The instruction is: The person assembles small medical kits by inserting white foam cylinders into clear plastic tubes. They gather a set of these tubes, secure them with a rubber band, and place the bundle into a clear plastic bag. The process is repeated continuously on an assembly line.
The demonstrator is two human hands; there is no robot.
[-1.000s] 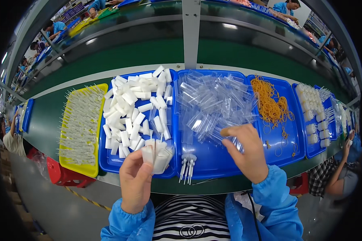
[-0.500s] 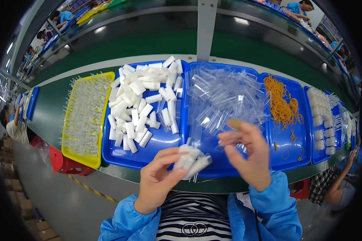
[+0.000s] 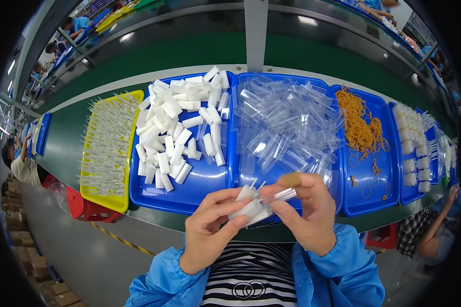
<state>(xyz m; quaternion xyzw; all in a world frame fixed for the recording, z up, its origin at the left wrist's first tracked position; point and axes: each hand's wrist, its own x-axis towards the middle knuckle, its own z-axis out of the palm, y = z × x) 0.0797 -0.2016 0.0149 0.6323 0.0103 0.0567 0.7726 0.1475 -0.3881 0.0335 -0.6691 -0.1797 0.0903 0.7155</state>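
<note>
Just in front of the blue trays, my left hand point(image 3: 207, 225) is closed around a small bundle of white cylindrical pieces point(image 3: 251, 209), with thin pale sticks standing out of its far end. My right hand point(image 3: 312, 212), a tan finger cot point(image 3: 291, 179) on one finger, pinches a clear plastic sleeve point(image 3: 286, 194). The sleeve lies against the right side of the bundle; whether it goes around any piece I cannot tell. Loose white cylinders point(image 3: 170, 108) fill the tray behind my left hand. Clear sleeves point(image 3: 276, 112) are heaped in the tray behind my right.
A yellow tray point(image 3: 105, 201) of thin clear tubes stands at the left. To the right, a blue tray point(image 3: 366, 205) contains orange rubber bands point(image 3: 361, 123); beyond it another holds white bundled pieces point(image 3: 410, 171). Red stools point(image 3: 89, 204) and co-workers are around the green table.
My right hand has moved down and left from the sleeve tray to the bundle, with a clear sleeve now in its fingers. My left hand keeps its grip, shifted slightly right.
</note>
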